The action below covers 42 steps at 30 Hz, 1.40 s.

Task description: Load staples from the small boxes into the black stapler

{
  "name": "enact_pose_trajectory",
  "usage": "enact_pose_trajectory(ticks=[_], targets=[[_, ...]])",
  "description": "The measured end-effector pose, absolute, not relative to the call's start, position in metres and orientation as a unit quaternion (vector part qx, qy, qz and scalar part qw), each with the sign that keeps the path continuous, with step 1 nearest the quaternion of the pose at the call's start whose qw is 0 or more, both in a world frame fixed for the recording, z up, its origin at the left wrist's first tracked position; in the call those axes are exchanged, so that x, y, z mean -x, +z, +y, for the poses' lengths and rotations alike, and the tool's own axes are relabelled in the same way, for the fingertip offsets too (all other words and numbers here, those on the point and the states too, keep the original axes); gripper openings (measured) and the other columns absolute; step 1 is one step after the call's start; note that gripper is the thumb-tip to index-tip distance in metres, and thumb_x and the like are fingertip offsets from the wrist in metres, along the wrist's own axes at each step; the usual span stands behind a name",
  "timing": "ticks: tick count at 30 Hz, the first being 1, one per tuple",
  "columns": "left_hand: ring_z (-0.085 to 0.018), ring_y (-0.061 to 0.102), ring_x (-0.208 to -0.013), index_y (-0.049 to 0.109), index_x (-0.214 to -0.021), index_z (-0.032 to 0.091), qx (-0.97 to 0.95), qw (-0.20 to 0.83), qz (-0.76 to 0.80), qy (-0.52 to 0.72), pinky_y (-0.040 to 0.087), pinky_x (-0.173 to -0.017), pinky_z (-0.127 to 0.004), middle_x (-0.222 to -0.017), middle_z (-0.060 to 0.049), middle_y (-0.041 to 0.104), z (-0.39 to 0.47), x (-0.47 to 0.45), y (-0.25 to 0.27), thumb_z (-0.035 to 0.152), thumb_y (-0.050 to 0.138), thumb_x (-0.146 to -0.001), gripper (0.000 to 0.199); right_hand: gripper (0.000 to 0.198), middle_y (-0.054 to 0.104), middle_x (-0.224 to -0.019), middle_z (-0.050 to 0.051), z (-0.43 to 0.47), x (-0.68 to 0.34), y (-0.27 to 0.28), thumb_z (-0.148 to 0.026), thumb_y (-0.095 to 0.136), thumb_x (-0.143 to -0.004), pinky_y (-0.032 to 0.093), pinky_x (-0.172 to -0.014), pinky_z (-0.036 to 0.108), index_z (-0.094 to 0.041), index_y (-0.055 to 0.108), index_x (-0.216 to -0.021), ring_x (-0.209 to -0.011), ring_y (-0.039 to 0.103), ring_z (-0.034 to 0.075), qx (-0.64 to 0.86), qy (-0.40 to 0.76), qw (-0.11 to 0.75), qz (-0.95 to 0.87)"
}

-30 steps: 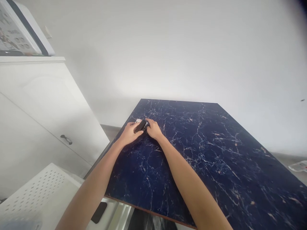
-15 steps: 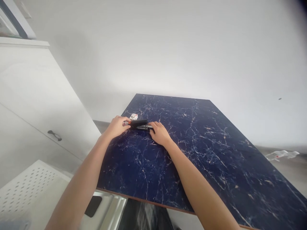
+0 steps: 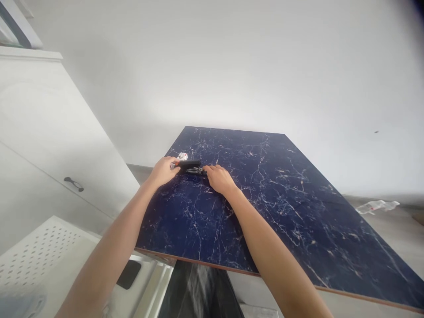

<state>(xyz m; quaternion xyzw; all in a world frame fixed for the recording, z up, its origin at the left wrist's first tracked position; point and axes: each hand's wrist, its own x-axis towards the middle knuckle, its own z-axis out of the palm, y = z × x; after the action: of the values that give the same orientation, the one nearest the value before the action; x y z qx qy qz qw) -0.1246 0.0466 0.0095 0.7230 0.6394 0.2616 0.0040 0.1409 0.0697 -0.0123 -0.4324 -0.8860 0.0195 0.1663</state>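
Note:
A black stapler [image 3: 192, 164] lies on the blue marbled tabletop, its top arm raised from the metal rail and base. At its left end, my left hand [image 3: 163, 171] is closed, with a small orange-red patch showing by the fingertips. The fingers of my right hand [image 3: 218, 177] are closed on the right end of the lower part; the fingertips partly hide that end. Just behind the stapler stands a small white box [image 3: 182, 156] with dark and red print.
The blue marbled table [image 3: 281, 212] meets a plain white wall [image 3: 232, 66]. At left stands a white cabinet [image 3: 49, 123] with a dark handle [image 3: 73, 183]. A perforated white panel [image 3: 43, 247] is below left. Clear plastic packaging [image 3: 377, 206] lies beyond the table's right edge.
My right hand's fingers have shifted slightly at the stapler's right end, and less of the silver rail shows. The left hand keeps its hold. The whole view has shifted slightly.

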Motion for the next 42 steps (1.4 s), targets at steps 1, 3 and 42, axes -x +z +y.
enact_pose_trajectory(ticks=[1,3,42], targets=[[-0.029,0.065,-0.107,0.071,-0.116,0.024,-0.726,0.005,0.636,0.264,0.052,-0.092,-0.04,-0.112,-0.007,0.073,0.047,0.123,0.009,0.032,0.064,-0.086,0.031,0.039,0.07,-0.114,0.012,0.07,-0.141,-0.011,-0.014,0.036,-0.101,0.045,-0.093,0.038,-0.024,0.057,-0.132,-0.109,0.059,0.029,0.435,0.021,0.157,-0.886],[-0.029,0.065,-0.108,0.068,-0.123,0.024,-0.723,0.01,0.636,0.27,0.051,-0.092,-0.04,-0.114,-0.007,0.074,0.047,0.122,0.008,0.033,0.064,-0.087,0.038,0.04,0.069,-0.116,0.011,0.07,-0.141,-0.009,-0.013,0.038,-0.099,0.047,-0.091,0.036,-0.025,0.056,-0.133,-0.109,0.061,0.028,0.445,0.02,0.139,-0.884],[-0.034,0.059,-0.118,0.064,-0.134,0.028,-0.733,0.068,0.635,0.234,0.048,-0.091,-0.041,-0.108,-0.007,0.078,0.045,0.141,0.011,0.034,0.072,-0.084,0.051,0.056,0.075,-0.079,0.008,0.034,-0.103,-0.002,-0.015,0.061,-0.093,0.063,-0.064,0.025,-0.006,0.043,-0.145,-0.061,0.068,0.014,0.443,0.683,0.423,-0.397]])
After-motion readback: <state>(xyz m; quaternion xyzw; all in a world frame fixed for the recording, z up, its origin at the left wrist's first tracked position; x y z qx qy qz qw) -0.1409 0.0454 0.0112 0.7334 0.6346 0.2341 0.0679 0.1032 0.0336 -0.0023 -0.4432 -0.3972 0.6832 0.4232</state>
